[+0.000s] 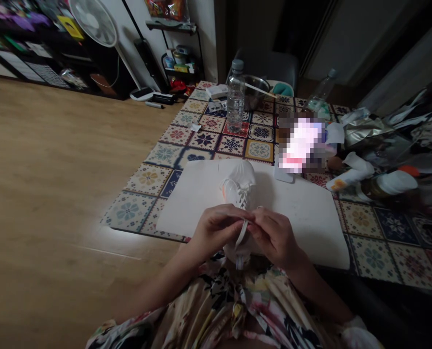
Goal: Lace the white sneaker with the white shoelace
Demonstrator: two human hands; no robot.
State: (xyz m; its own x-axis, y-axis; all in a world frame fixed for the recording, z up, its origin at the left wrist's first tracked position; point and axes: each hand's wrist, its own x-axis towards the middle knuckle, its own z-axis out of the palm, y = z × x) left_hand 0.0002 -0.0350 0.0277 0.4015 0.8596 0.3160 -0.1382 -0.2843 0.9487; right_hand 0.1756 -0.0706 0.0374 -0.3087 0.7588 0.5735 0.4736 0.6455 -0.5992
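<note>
A white sneaker (239,182) with white laces lies toe-away on a white board (303,213), its heel toward me. My left hand (216,228) and my right hand (274,235) meet over the shoe's near end, fingers pinched together. Both pinch the white shoelace (242,235), whose loose end hangs down between them toward my floral-patterned lap.
The board rests on a patterned tile-print mat (201,140). A clear plastic bottle (235,97) and a metal bowl (255,89) stand at the back. Tubes, bottles and foil clutter (368,140) fill the right side. Wooden floor (48,169) spreads left, with a fan (92,22) and shelves behind.
</note>
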